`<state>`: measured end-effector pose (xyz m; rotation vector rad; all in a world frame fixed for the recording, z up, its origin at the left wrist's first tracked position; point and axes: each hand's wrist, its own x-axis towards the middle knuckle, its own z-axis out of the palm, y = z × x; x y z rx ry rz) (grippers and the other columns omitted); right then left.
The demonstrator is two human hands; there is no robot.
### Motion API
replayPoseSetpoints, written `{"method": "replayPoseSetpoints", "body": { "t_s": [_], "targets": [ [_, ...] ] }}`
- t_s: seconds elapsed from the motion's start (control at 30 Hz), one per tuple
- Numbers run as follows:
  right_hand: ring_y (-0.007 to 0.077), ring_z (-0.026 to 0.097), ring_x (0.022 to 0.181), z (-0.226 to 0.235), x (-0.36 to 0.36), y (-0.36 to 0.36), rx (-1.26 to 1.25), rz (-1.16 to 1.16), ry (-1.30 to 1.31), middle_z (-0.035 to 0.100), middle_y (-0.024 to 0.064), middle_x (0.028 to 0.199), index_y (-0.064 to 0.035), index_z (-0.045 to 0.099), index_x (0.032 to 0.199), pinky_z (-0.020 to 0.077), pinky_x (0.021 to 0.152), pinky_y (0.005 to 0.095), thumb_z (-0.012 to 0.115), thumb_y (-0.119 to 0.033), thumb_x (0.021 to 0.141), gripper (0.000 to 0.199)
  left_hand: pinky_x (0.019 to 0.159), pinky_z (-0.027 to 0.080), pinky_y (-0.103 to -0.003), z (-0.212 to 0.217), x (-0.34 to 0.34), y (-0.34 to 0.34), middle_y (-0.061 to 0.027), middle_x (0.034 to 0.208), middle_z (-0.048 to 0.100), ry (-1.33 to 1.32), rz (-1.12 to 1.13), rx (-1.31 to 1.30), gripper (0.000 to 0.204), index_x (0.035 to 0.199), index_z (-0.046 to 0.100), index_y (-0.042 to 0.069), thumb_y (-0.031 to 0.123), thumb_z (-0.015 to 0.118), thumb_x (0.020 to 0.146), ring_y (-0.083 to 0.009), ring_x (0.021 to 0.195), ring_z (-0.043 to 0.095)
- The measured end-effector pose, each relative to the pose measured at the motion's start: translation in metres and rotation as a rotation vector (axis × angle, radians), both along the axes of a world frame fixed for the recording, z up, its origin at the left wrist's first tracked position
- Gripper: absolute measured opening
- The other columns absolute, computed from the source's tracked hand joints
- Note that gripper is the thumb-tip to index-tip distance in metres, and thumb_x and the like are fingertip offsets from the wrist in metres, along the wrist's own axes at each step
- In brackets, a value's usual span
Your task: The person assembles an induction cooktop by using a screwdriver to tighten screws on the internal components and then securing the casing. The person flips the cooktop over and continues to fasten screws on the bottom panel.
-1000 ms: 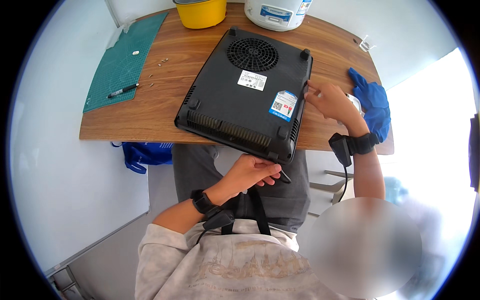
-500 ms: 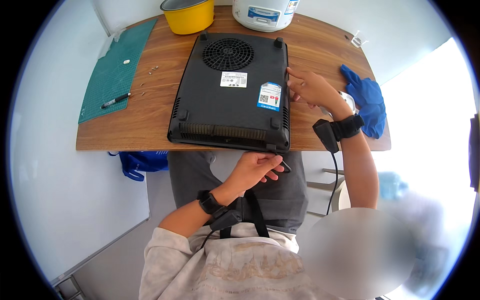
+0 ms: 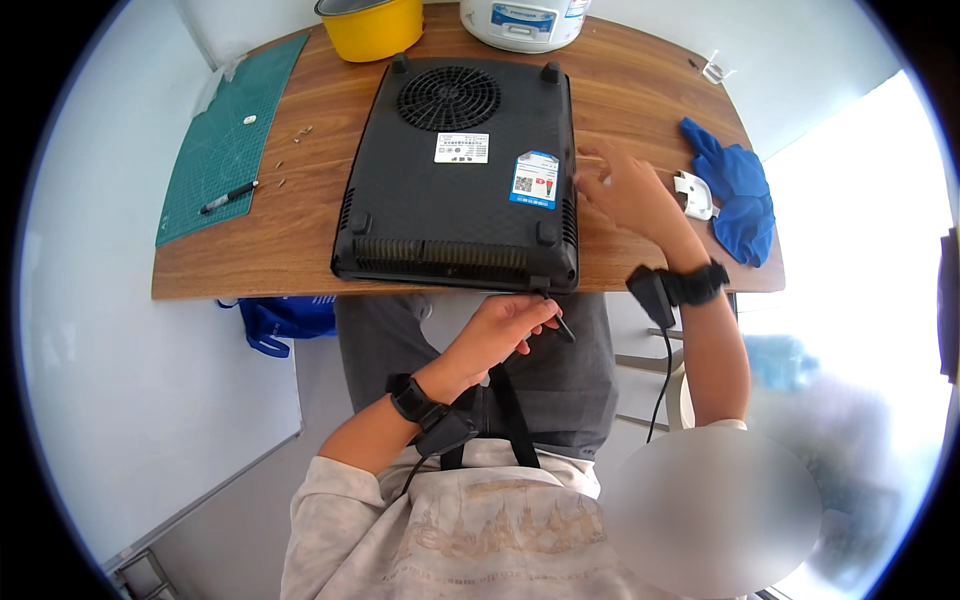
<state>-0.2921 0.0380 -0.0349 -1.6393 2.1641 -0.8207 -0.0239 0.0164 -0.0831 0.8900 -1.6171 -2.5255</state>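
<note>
A black induction cooker (image 3: 430,200) lies bottom side up on the table, its round fan grille, feet and labels showing. My left hand (image 3: 495,335) is closed at the cooker's near edge, right of its middle. It pinches a slim black stick-like piece (image 3: 564,326) that sticks out past the fingers; its exact kind cannot be made out. My right hand (image 3: 630,195) is at the cooker's right side, with thumb and forefinger apart and fingertips close to the edge. Nothing shows in this hand, though its lower fingers are partly hidden.
Left on the wooden table (image 3: 300,230) lies a green cutting mat (image 3: 225,150) with a marker (image 3: 228,197); several small screws (image 3: 281,183) lie nearby. A yellow pot (image 3: 372,32) and white appliance (image 3: 520,25) stand behind. A white plastic part (image 3: 697,197) and blue cloth (image 3: 735,190) are right.
My right hand has drawn slightly back from the cooker's edge, and its fingers have spread. The black piece in my left hand has turned a little. The whole view has shifted slightly.
</note>
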Motion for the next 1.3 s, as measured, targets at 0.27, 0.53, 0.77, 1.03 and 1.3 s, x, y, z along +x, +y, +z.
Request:
{"method": "replayPoseSetpoints", "body": {
  "t_s": [0.27, 0.53, 0.77, 1.03, 1.3],
  "targets": [
    [0.037, 0.069, 0.074, 0.033, 0.088, 0.082, 0.049, 0.082, -0.027, 0.068, 0.0113, 0.082, -0.0088, 0.051, 0.123, 0.0517, 0.062, 0.0451, 0.073, -0.019, 0.088, 0.043, 0.084, 0.052, -0.029, 0.007, 0.007, -0.004, 0.0008, 0.104, 0.069, 0.031, -0.066, -0.032, 0.031, 0.108, 0.072, 0.008, 0.034, 0.054, 0.107, -0.0087, 0.1, 0.062],
    [0.0335, 0.067, 0.072, -0.002, 0.105, 0.094, -0.099, -0.007, 0.211, 0.066, 0.0089, 0.087, -0.0083, 0.054, 0.12, 0.0507, 0.056, 0.0405, 0.078, -0.027, 0.088, 0.044, 0.085, 0.055, -0.029, 0.009, 0.011, -0.01, -0.0023, 0.102, 0.069, 0.024, -0.102, -0.01, 0.031, 0.112, 0.067, 0.006, 0.032, 0.05, 0.109, -0.0119, 0.096, 0.067],
    [0.0309, 0.064, 0.063, -0.003, 0.114, 0.096, -0.221, -0.051, 0.259, 0.064, 0.006, 0.079, -0.0088, 0.062, 0.103, 0.0481, 0.052, 0.0383, 0.076, -0.029, 0.09, 0.027, 0.081, 0.057, -0.03, 0.016, 0.019, -0.011, -0.0024, 0.096, 0.066, 0.004, -0.055, -0.011, 0.029, 0.105, 0.064, 0.005, 0.031, 0.05, 0.109, -0.0125, 0.092, 0.067],
    [0.025, 0.064, 0.061, -0.017, 0.118, 0.101, -0.234, -0.015, 0.365, 0.062, 0.0036, 0.083, -0.0112, 0.063, 0.094, 0.0495, 0.052, 0.0354, 0.072, -0.01, 0.084, 0.013, 0.078, 0.057, -0.03, 0.016, 0.03, -0.017, -0.002, 0.093, 0.064, 0.003, -0.038, -0.034, 0.029, 0.104, 0.063, 0.006, 0.032, 0.051, 0.109, -0.013, 0.085, 0.065],
    [0.0188, 0.066, 0.067, -0.025, 0.128, 0.105, -0.262, 0.059, 0.416, 0.059, 0.0028, 0.09, -0.0108, 0.066, 0.109, 0.0512, 0.055, 0.0329, 0.068, -0.003, 0.078, 0.032, 0.078, 0.057, -0.03, 0.011, 0.03, -0.016, -0.002, 0.093, 0.064, 0.032, -0.02, 0.006, 0.029, 0.105, 0.063, 0.006, 0.033, 0.05, 0.109, -0.0137, 0.084, 0.065]
  ]
}}
